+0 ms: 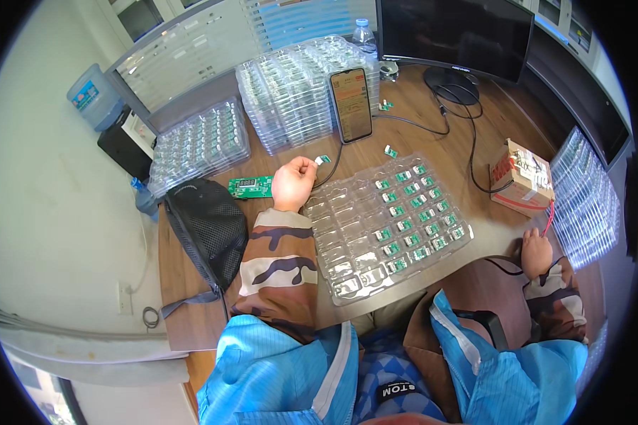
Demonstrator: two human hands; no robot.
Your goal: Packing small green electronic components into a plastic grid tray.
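My left hand is closed in a pinch at the white end of a small green circuit board, just beyond the clear blister tray. Similar small boards fill many pockets on the tray's right side, while the pockets on its left hold none. Beside my left wrist lies a longer green board with a digit display. My right hand rests curled at the table's right edge. Red wires run from a taped cardboard box down to its fingers, and what they grip is hidden.
Behind the tray a phone leans upright against tall stacked blister trays. A black mesh bag lies at left. Another loose board sits beyond the tray. Black cables cross the table below a monitor. More trays stand at right.
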